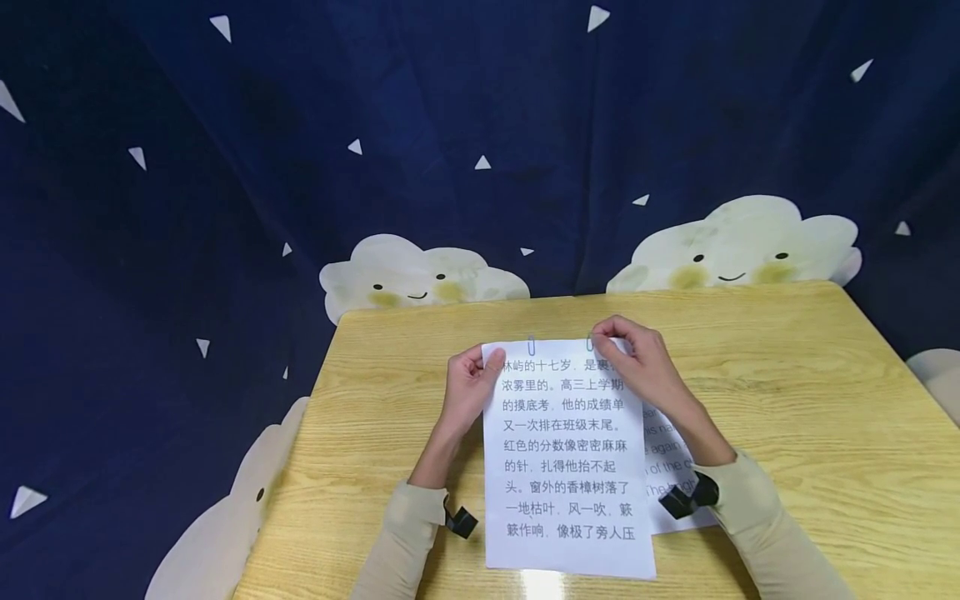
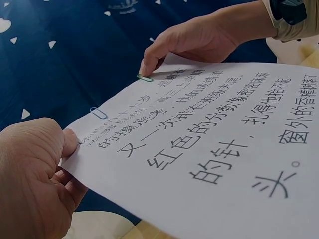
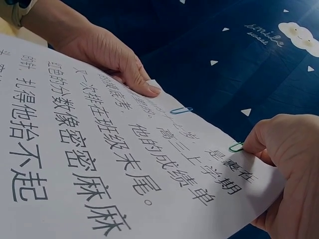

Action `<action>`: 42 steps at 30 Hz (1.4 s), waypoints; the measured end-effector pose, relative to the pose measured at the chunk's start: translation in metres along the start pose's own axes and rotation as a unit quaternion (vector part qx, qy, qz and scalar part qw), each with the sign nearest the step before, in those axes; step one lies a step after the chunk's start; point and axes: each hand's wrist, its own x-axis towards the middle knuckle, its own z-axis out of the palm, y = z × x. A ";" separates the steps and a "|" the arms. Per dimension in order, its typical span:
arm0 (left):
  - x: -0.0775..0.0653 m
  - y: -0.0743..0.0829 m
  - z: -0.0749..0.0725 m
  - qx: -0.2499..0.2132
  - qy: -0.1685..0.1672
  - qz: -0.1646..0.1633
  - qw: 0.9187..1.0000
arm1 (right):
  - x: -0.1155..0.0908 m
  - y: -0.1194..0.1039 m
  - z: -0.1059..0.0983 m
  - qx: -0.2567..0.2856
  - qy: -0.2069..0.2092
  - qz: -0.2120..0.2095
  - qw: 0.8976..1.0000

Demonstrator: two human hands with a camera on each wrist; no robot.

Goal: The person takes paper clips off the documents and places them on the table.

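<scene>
A printed sheet of paper [image 1: 566, 557] with large Chinese characters is held up off the table, its top edge away from me. My left hand [image 1: 467, 390] grips its upper left corner, thumb on the printed face and fingers behind. A blue paper clip [image 3: 181, 110] sits on the top edge near that hand. Farther right along this edge is a green paper clip [image 3: 236, 147]. My right hand [image 1: 647, 360] pinches the green clip at the paper's edge with thumb and forefinger. Whether more sheets lie behind the front one cannot be told.
Another sheet, printed with English text [image 1: 671, 500], lies on the wooden table [image 1: 810, 450], partly covered by the raised paper and my right forearm. A dark blue curtain [image 1: 450, 100] with white triangles and clouds hangs behind the table.
</scene>
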 end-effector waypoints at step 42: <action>0.001 -0.004 -0.003 -0.003 0.006 -0.003 1.000 | 0.002 0.003 -0.002 0.032 0.002 0.015 0.999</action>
